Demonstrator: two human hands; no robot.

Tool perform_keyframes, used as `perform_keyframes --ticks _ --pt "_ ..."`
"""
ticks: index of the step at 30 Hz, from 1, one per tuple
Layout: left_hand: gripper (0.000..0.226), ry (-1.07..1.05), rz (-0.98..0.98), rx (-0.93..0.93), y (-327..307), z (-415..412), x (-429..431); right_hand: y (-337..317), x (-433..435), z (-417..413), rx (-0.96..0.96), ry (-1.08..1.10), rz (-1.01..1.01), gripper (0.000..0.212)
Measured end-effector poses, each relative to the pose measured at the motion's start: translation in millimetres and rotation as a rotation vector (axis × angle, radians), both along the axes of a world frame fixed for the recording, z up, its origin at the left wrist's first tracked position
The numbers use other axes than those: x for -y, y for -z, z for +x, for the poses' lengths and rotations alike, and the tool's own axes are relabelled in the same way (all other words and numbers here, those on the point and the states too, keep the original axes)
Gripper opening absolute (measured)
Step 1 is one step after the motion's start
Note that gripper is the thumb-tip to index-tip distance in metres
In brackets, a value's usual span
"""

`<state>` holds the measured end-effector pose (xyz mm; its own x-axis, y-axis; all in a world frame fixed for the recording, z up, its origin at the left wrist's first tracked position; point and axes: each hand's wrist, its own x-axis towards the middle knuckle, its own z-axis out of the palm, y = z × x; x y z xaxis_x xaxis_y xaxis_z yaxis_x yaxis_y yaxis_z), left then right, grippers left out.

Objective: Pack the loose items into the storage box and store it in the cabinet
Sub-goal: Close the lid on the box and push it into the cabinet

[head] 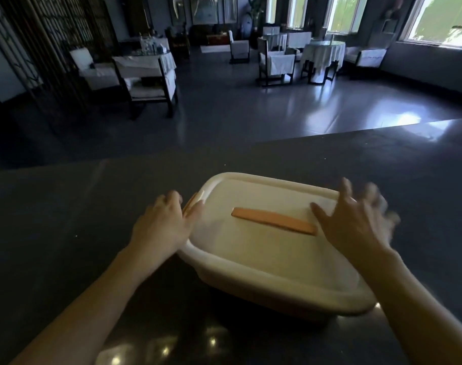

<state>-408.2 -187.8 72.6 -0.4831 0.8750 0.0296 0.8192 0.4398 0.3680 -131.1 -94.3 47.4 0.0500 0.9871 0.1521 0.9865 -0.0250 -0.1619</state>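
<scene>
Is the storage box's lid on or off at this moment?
On. The cream lid with its orange handle strip covers the storage box fully; whether its side latches are fastened cannot be told.

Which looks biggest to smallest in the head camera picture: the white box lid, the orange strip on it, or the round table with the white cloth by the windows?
1. White box lid, by far the largest.
2. Orange strip and round table look comparable; the table stands far away, so no ranking.
</scene>
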Motion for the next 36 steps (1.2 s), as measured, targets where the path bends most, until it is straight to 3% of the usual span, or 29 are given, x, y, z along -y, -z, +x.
perform_keyframes --ticks 1,3,6,11,15,19,21,24,30,36 --pt "0.061 -0.004 0.055 0.217 5.0 -4.8 -10.8 4.1 16.6 6.3 -0.087 0.125 -0.083 0.084" --pt "0.075 -0.052 0.101 0.612 14.1 -7.3 -23.3 10.0 40.2 12.8 -0.201 0.208 -0.16 0.088" --pt "0.095 -0.222 0.085 0.833 22.0 -5.7 -25.0 12.3 40.9 16.3 -0.347 0.156 -0.091 0.085" --pt "0.091 -0.329 0.069 0.925 28.1 5.8 6.6 2.6 7.4 21.0 -0.365 0.003 -0.113 0.082" --pt "0.079 -0.372 0.088 1.032 34.1 12.9 33.8 0.0 -15.3 17.9 -0.302 -0.066 0.018 0.092" --pt "0.064 -0.388 0.082 1.158 27.4 4.4 34.4 5.4 -17.0 20.2 -0.312 0.021 0.002 0.09" --pt "0.057 -0.381 0.083 1.196 24.7 2.6 30.5 5.6 -16.8 23.3 -0.35 0.087 -0.124 0.086" --pt "0.062 -0.384 0.127 1.14 25.1 6.2 26.5 4.6 -17.3 26.7 -0.519 0.113 -0.299 0.073" --pt "0.058 -0.399 0.242 0.995 34.6 18.2 23.4 8.7 -15.3 25.8 -0.445 0.038 -0.065 0.062" --pt "0.044 -0.381 0.274 0.95 35.0 25.2 23.9 6.9 -17.9 24.8 -0.449 -0.051 -0.068 0.055"
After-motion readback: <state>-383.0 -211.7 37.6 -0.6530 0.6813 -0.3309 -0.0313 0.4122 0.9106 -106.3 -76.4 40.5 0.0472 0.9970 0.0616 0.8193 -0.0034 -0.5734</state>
